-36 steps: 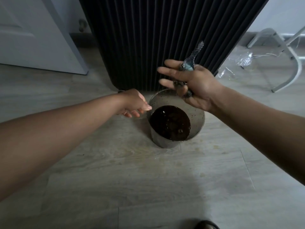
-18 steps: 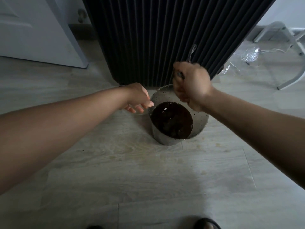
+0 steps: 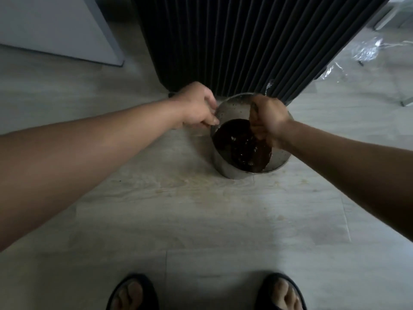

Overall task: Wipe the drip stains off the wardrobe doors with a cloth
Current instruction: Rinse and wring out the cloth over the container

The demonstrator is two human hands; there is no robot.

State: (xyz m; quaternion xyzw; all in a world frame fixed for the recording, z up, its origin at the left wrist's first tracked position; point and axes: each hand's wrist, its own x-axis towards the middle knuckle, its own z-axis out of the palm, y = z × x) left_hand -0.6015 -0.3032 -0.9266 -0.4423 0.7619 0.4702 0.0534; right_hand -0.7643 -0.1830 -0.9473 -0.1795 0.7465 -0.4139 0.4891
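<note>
The right hand [image 3: 268,119] was closed in a tight fist, its fingers [image 3: 257,128] curled under and hanging over the open mouth of the metal pot [image 3: 228,173]. Most of what the fist held was hidden. A small pale scrap that showed just past the knuckles looked like the tip of the cloth [image 3: 269,85], though it was too blurred to be sure. Directly beneath those fingers lay the dark liquid [image 3: 239,151] in the pot.

The left hand [image 3: 196,108] gripped the pot's near-left rim, with its fingertips [image 3: 213,121] pinched on the edge. Just beyond both sets of fingers stood the wardrobe doors [image 3: 245,41], dark and ribbed, their foot close behind the pot. Crumpled clear plastic [image 3: 368,48] lay well off to the outer side of the right fingers, and a white door [image 3: 55,25] stood far out past the left ones. Two sandalled feet [image 3: 131,294] stood on the pale floor [image 3: 201,220], well back from the hands.
</note>
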